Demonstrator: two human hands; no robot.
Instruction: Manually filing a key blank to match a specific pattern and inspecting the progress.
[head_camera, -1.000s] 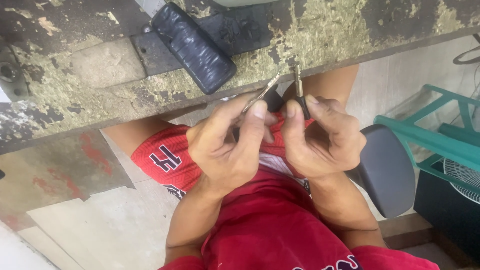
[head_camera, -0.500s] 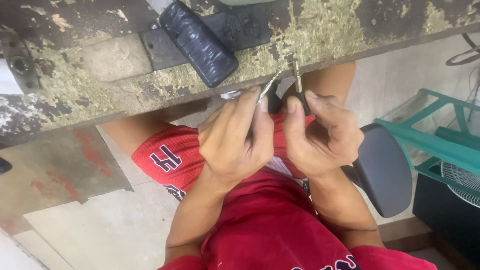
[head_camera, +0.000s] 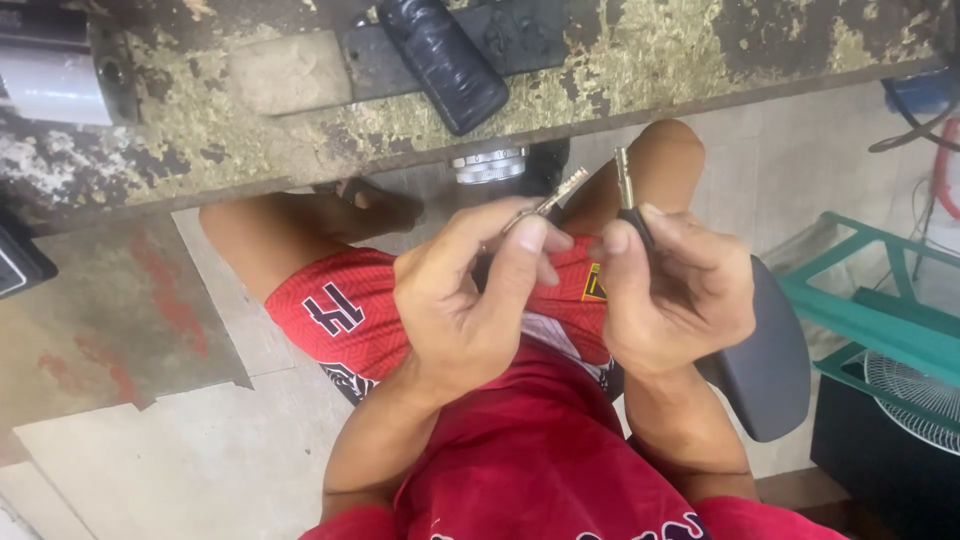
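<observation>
2 hands of mine meet over my lap, below the edge of a worn workbench (head_camera: 250, 140) with flaking yellow-green paint. On the far left a pale cylinder (head_camera: 55, 85) lies on the bench, and further right a black ribbed handle (head_camera: 445, 60) hangs over its front edge. Under the bench I see bare concrete floor (head_camera: 200, 440) and my red shorts (head_camera: 350, 305).

My left hand (head_camera: 470, 300) pinches a silver key (head_camera: 550, 200) between thumb and fingers, its blade pointing up and right. Just beside it, my right hand (head_camera: 675, 295) grips a second key with a black head (head_camera: 628, 195), blade upright. The 2 keys are close but apart.

Right of my hands sit a dark stool seat (head_camera: 770, 370), a teal frame (head_camera: 880, 310) and a fan grille (head_camera: 920, 395); the bench edge is close above the key tips.
</observation>
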